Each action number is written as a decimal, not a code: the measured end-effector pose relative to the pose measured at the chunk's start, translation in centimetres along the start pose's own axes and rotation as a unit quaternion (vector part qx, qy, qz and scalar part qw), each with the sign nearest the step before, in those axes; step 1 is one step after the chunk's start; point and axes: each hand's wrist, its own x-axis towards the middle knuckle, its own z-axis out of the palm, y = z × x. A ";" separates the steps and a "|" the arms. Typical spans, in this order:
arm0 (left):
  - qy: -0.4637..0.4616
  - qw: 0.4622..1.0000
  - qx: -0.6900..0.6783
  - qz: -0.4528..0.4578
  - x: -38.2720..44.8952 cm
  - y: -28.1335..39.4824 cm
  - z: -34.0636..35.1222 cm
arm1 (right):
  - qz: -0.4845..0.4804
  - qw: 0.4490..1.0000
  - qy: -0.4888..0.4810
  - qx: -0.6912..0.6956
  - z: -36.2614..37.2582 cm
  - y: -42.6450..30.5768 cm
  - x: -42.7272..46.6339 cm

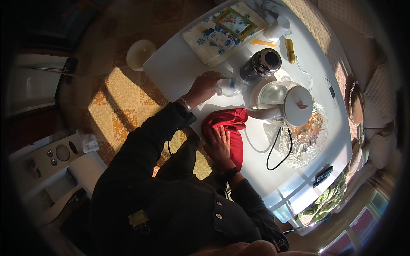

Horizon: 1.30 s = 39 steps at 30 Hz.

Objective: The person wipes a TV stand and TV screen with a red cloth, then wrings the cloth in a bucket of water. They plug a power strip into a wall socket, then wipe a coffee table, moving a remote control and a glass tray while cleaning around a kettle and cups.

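My left hand (205, 84) grips the near end of a small clear container (231, 86), which looks like a plastic bottle lying low over the white table (179, 60). Its exact shape is blurred by glare. Below it, my right hand (219, 145) rests flat with spread fingers on a folded red cloth (235, 140) at the table's near edge. Part of the cloth is hidden under that hand. Just right of the cloth stands a glass kettle (272, 92) with a white lid and handle. Behind the clear container is a dark jar (253, 68) with a black lid.
A black cord (268, 163) loops beside the kettle. Amber glasses (315, 123) sit on a cut-glass tray (293, 163). A patterned cloth (198, 52) with packets, a white roll (278, 28) and a gold tube (290, 51) occupy the far end. A pale bowl (141, 55) is near the left corner.
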 end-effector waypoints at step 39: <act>-0.109 0.975 -0.187 0.042 -0.5 43.9 24.0 | 0.228 0.956 0.183 0.037 -0.2 9.9 -25.3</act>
